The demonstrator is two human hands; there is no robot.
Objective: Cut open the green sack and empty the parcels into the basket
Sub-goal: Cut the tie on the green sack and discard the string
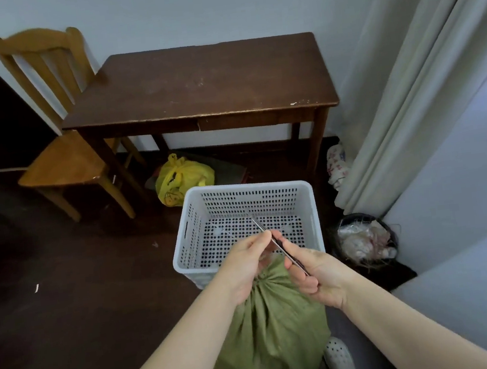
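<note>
On the floor, green sack (269,328): stands upright between our 2 forearms, neck bunched and tied, just before the basket (183,253).
Basket: white, perforated, in front of the table (198,79).
Left hand (244,265): thumb and forefinger pinch the knife (280,245) at its blade, above the sack neck.
Right hand (317,273): our fingers curl round the knife handle.
Knife: tip points over the basket.
Surroundings: 1 chair (65,166) left of the table, yellow bag (180,176) beneath it.

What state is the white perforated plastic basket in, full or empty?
Empty of parcels: the white perforated plastic basket shows its holed floor with nothing piled on it; its near edge is hidden.
</note>
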